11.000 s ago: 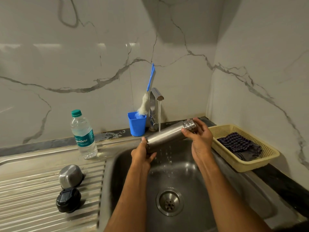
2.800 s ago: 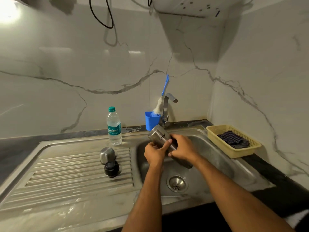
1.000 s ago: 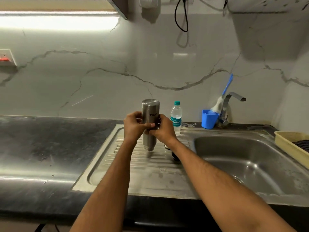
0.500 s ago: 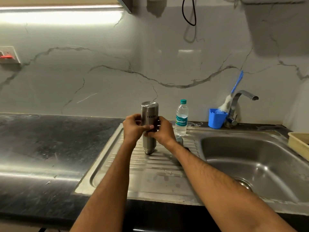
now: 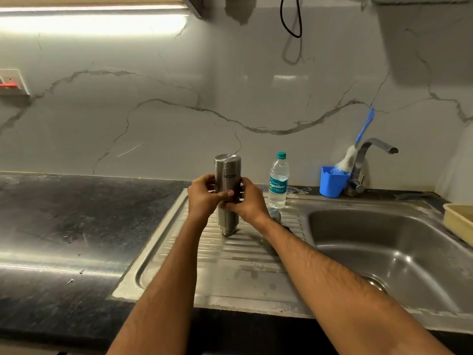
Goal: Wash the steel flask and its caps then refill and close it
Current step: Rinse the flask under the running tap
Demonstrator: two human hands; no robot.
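Steel flask (image 5: pixel 227 201) is standing upside down, its mouth end pointing down onto the ribbed draining board (image 5: pixel 230 254) and its flat base facing up; the printed brand name on its side is reading inverted. Whether the mouth is actually touching the ribs cannot be told. Both hands are wrapping its middle: the left hand (image 5: pixel 204 197) is gripping from the left with the thumb crossing the front, and the right hand (image 5: pixel 249 199) is gripping from the right, fingers curling round the body just under that thumb. The flask's top and bottom are sticking out above and below the two hands.

Just behind the right wrist, a rounded steel cap (image 5: pixel 275 214) is peeking out on the board, mostly hidden. Near it, a clear water bottle (image 5: pixel 278 180) with a green lid is standing upright at the back edge. Farther right, a blue cup (image 5: pixel 332 183) is holding a bottle brush (image 5: pixel 357 147) beside the tap (image 5: pixel 371 155), which is reaching over the sink basin (image 5: pixel 384 242). A yellow basket (image 5: pixel 459 224) is showing at the right edge.
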